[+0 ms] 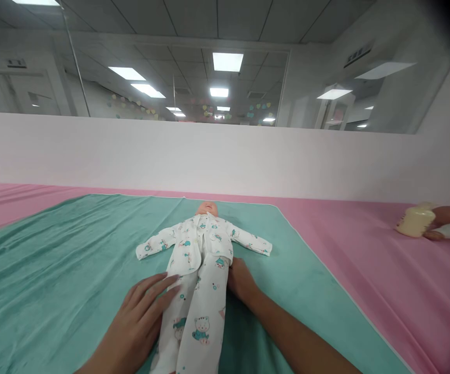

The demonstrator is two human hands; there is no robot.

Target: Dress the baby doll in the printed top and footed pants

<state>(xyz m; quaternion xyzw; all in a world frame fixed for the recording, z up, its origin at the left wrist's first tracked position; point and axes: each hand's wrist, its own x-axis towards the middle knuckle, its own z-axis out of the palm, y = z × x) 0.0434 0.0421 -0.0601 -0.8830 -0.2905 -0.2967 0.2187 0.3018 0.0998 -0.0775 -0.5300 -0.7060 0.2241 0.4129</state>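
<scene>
A baby doll [208, 209] lies on its back, its head toward the wall and its arms spread in long sleeves. It wears a white printed jacket [186, 249], which overlaps at the front, and matching white trousers [205, 306] with cartoon animals. My left hand [142, 311] rests with fingers stretched out, their tips on the trousers near the hip at the left. At the opposite hip, my right hand [242, 280] is against the doll's side. Its fingers are hidden behind the jacket hem and trousers. The lower trouser legs run out of view at the bottom.
Under the doll spreads a green blanket [72, 270] with wrinkles at the left, over a pink sheet [365, 249]. A pale yellow bottle [415, 221] stands at the far right, beside a brown rounded shape and white cloth I cannot make out. A white wall [209, 156] with glass above borders the back.
</scene>
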